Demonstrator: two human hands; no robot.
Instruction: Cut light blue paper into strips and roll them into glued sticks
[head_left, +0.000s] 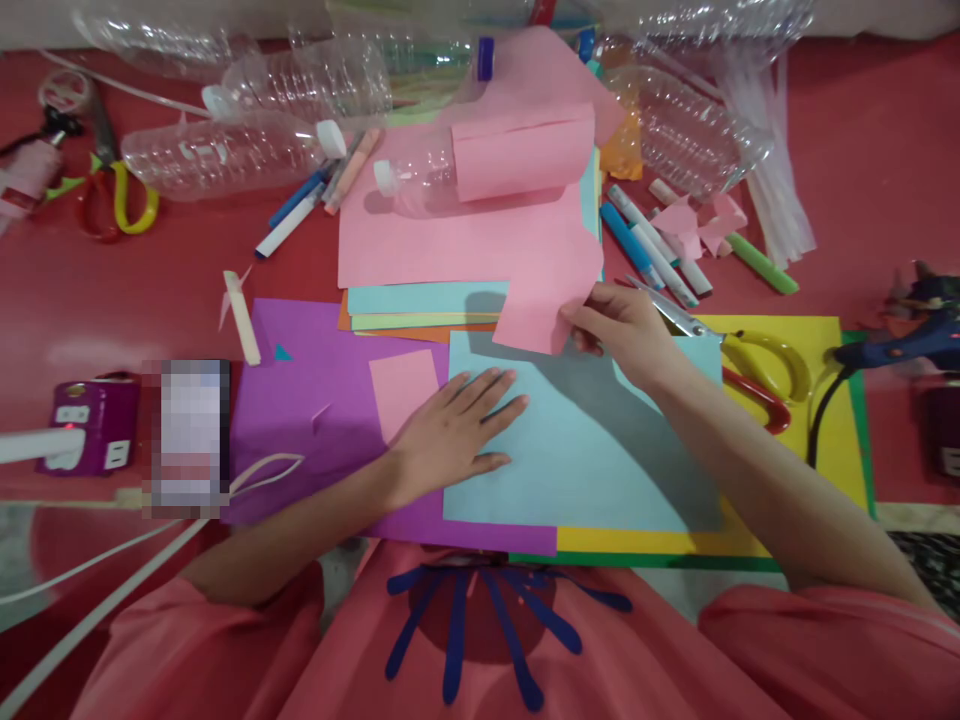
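My right hand [626, 330] pinches the edge of a cut piece of pink paper [544, 295], which has a curved outline and hangs over the sheets below. Spread flat, my left hand [457, 430] rests on the left part of a light blue sheet [592, 460]. A small pink paper scrap [403, 385] lies beside it on a purple sheet [292, 430]. Just right of my right hand are scissors [757, 375] with yellow and red handles. Behind the hands, a plastic bottle [420, 175] partly wrapped in pink paper [525, 150] lies on its side.
Clear plastic bottles [225, 155] lie along the back. Markers [637, 245] sit at both sides, with more scissors [112, 190] at the far left. A glue gun [907, 345] is at the right. On the left are a phone [191, 430], a purple power socket [94, 425] and cables.
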